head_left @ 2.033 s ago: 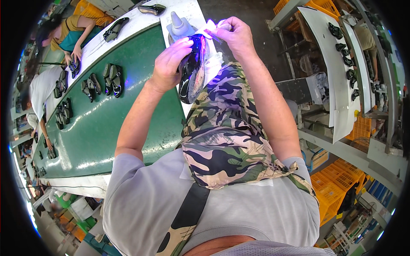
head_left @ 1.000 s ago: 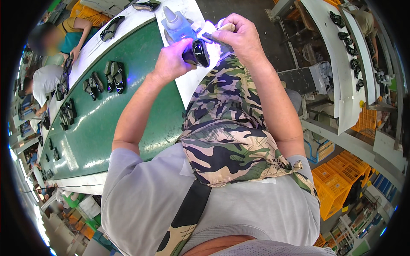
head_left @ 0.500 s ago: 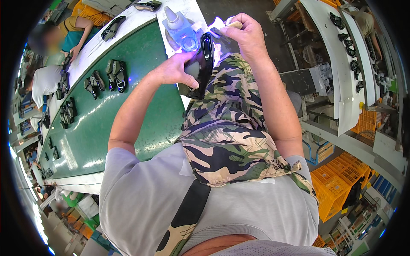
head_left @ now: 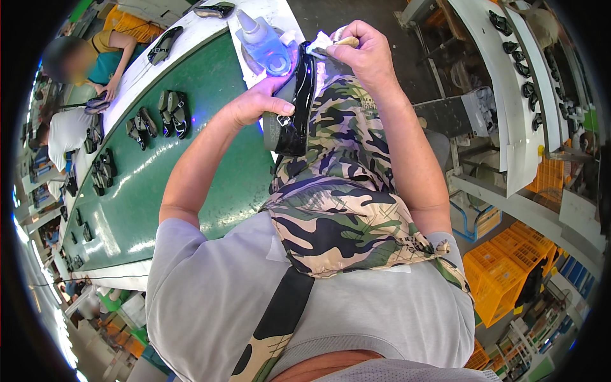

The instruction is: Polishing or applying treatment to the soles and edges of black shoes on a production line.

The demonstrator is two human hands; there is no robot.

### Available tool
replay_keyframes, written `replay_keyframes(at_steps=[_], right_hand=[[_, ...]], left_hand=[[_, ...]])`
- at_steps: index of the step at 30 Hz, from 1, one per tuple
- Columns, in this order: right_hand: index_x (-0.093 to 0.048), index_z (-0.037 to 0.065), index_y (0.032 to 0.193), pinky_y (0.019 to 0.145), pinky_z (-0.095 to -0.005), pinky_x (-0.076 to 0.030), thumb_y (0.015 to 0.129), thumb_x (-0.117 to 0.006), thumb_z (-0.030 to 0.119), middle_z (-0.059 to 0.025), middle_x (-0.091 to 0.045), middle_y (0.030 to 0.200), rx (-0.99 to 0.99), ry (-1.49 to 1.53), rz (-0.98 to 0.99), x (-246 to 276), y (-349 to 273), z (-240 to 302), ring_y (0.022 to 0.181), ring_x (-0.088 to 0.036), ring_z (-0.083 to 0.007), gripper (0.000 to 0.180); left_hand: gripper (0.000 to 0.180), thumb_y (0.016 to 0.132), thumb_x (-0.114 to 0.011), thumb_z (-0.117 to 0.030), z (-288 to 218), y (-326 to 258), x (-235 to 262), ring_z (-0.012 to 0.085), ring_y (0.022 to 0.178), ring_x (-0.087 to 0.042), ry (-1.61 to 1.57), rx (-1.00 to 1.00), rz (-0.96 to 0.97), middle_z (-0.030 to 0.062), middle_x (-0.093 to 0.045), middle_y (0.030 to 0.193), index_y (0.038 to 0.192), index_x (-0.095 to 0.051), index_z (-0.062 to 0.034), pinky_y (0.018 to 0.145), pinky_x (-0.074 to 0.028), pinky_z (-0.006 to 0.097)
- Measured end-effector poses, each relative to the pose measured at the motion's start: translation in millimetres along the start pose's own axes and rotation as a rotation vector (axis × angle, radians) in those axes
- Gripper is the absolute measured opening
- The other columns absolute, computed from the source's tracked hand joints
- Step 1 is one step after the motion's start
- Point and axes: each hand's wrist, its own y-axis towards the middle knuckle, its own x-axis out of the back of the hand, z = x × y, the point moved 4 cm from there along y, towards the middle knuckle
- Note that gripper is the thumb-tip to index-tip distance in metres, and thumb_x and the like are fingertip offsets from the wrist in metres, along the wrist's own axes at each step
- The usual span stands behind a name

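A glossy black shoe with a small buckle-like ornament is held over my lap. My left hand grips it from the left, thumb across its side. Pinched in my right hand is a crumpled white cloth, which meets the shoe's upper end; a tan edge also shows between those fingers. Beside the shoe, close to my left hand, stands a translucent squeeze bottle with a pointed nozzle, lit bluish. The underside of the shoe is partly hidden by my left hand.
Along my left runs a green conveyor belt carrying pairs of black shoes. Single shoes lie on its white ledge. A co-worker sits beyond. To the right are a shoe rack and yellow crates.
The shoe has turned in my left hand, so the ornament now shows. My right hand has brought the cloth slightly left and down against the shoe's upper end.
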Motion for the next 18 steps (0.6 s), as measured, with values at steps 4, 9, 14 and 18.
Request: replay_keyframes(at_steps=[4, 9, 14, 18], right_hand=[[-0.058, 0.004, 0.074, 0.058, -0.0215, -0.043, 0.073, -0.076, 0.002, 0.0012, -0.061, 0.074, -0.034, 0.033, 0.017, 1.1, -6.6, -5.7, 0.066, -0.053, -0.0045, 0.018], [-0.059, 0.004, 0.073, 0.058, -0.0230, -0.043, 0.071, -0.077, 0.005, 0.0024, -0.059, 0.072, -0.047, -0.017, 0.036, 0.7, -14.7, -7.4, 0.066, -0.052, -0.0050, 0.018], [-0.056, 0.005, 0.076, 0.070, -0.0237, -0.045, 0.074, -0.074, 0.000, -0.0035, -0.062, 0.085, -0.167, -0.059, 0.127, -2.4, -25.2, -15.9, 0.077, -0.055, -0.0087, 0.019], [-0.056, 0.005, 0.076, 0.067, -0.0229, -0.043, 0.074, -0.073, -0.001, -0.0013, -0.060, 0.082, -0.214, 0.013, 0.165, -6.7, -31.1, -20.3, 0.074, -0.052, -0.0074, 0.018]], left_hand=[[0.078, 0.066, -0.083, -0.034, 3.7, 6.0, -3.1, 0.0187, 0.100, -0.062, -0.170, 0.062, -0.012, 0.0087, -0.064, 0.112, 0.128, -0.053, 0.0017, 0.091, -0.049, 0.032], [0.071, 0.071, -0.080, -0.032, 4.9, 12.1, -6.3, 0.0184, 0.093, -0.066, -0.307, 0.054, -0.075, 0.0083, -0.065, 0.106, 0.127, -0.051, 0.0009, 0.087, -0.053, 0.032], [0.058, 0.079, -0.075, -0.027, 24.4, 17.2, 7.0, 0.0199, 0.096, -0.067, -0.422, 0.078, -0.091, 0.0091, -0.067, 0.110, 0.125, -0.055, 0.0012, 0.090, -0.054, 0.035], [0.050, 0.084, -0.072, -0.023, 31.4, 19.9, 11.2, 0.0221, 0.092, -0.069, -0.553, 0.080, -0.132, 0.0107, -0.068, 0.109, 0.124, -0.055, 0.0009, 0.087, -0.056, 0.038]])
